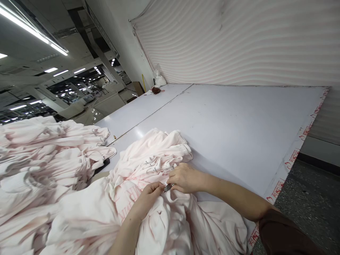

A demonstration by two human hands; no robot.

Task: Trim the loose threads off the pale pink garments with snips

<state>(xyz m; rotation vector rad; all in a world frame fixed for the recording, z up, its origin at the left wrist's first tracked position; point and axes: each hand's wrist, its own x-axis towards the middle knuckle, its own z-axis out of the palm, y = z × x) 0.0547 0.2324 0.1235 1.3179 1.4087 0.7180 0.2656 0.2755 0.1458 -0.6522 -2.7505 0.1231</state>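
A pale pink garment (148, 156) with red printed lettering lies bunched up in front of me on the table. My right hand (183, 178) is closed around small metal thread snips (168, 187), whose tip points toward my left fingers. With thumb and forefinger, my left hand (152, 195) pinches a bit of the garment right beside the snips. The two hands almost touch. Whatever lies exactly at the snips' tip is too small to make out.
More pale pink garments (53, 152) are heaped at the left, with a dark strip (102, 166) by them. The white table (239, 124) runs to a taped right edge (294, 157). A reddish-brown bundle (156, 90) and a white plastic bag (159, 78) are at its far end.
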